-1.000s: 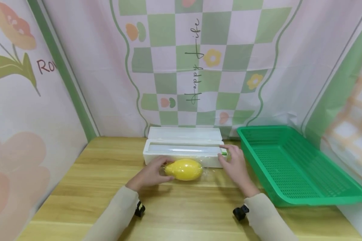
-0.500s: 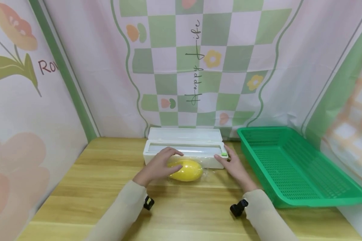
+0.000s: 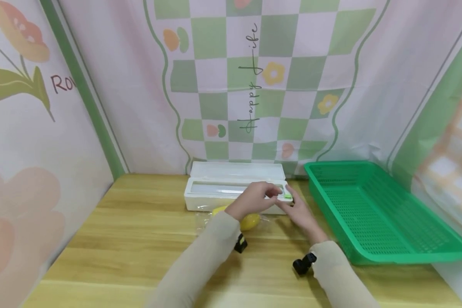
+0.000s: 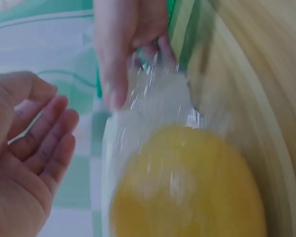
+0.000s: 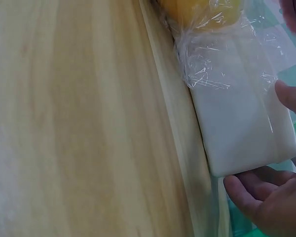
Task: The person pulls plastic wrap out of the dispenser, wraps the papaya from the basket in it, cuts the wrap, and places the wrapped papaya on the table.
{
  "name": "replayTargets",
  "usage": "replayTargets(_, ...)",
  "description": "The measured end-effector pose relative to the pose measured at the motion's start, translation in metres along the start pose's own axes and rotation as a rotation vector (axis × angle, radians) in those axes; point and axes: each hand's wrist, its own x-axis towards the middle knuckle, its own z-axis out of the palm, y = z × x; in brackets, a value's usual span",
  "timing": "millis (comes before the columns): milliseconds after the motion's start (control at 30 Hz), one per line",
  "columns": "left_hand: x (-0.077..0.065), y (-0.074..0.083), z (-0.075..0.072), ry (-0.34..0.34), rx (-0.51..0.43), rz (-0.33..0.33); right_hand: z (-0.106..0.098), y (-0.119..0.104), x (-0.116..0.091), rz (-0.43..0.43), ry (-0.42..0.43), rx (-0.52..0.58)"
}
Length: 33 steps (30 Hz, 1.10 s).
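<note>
On the counter (image 3: 100, 239), box (image 3: 211, 201) lies ahead of both hands, long axis left-right, yellow fruit (image 3: 251, 221) on its near side. Right hand (image 3: 300, 212) is nearest: grips box's right end by the green tab (image 3: 288, 196). Left hand (image 3: 255, 199) crosses above the fruit, fingers loosely curled, no hold visible.

Item 1: dark script lettering (image 3: 249, 78), "Happy Life", stood on the back cloth (image 3: 242, 147), turned sideways and running from bottom to top. Item 2: brownish-red lettering (image 3: 63, 84), "Ro", stood on the left cloth (image 3: 57, 145); its third letter, cut short beside the green band (image 3: 82, 87), was uncertain.
</note>
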Motion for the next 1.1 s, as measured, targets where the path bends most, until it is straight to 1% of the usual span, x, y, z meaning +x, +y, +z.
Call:
replayTargets(100, 0.016, 0.005, 0.012, -0.017, 0.071, -0.052, -0.001, -0.001, 0.001, -0.025, 0.007, -0.012)
replayTargets(200, 0.026, 0.008, 0.021, -0.033, 0.162, -0.105, -0.002, -0.005, 0.003, -0.04, 0.011, -0.038)
replayTargets(333, 0.035, 0.011, 0.027, -0.055, 0.25, -0.149, -0.001, -0.008, 0.004, -0.038, 0.01, -0.025)
replayTargets(433, 0.04, 0.014, 0.031, -0.048, 0.318, -0.162, -0.001, -0.007, 0.005, -0.041, 0.008, 0.007)
replayTargets(567, 0.043, 0.021, 0.037, -0.028, 0.442, -0.216, -0.002, -0.006, 0.004, -0.025, 0.01, -0.013)
replayTargets(667, 0.044, 0.026, 0.042, 0.012, 0.523, -0.245, -0.003, -0.004, 0.004, -0.018, 0.017, -0.047)
replayTargets(767, 0.042, 0.029, 0.044, 0.074, 0.544, -0.259, -0.003, -0.002, 0.004, -0.028, 0.021, -0.058)
replayTargets(833, 0.041, 0.03, 0.044, 0.1, 0.547, -0.263, -0.003, -0.001, 0.003, -0.041, 0.025, -0.057)
replayTargets(900, 0.041, 0.03, 0.043, 0.106, 0.567, -0.268, -0.003, -0.002, 0.003, -0.042, 0.023, -0.058)
replayTargets(1100, 0.045, 0.029, 0.048, 0.078, 0.735, -0.272, -0.003, -0.002, 0.003, -0.044, 0.025, -0.05)
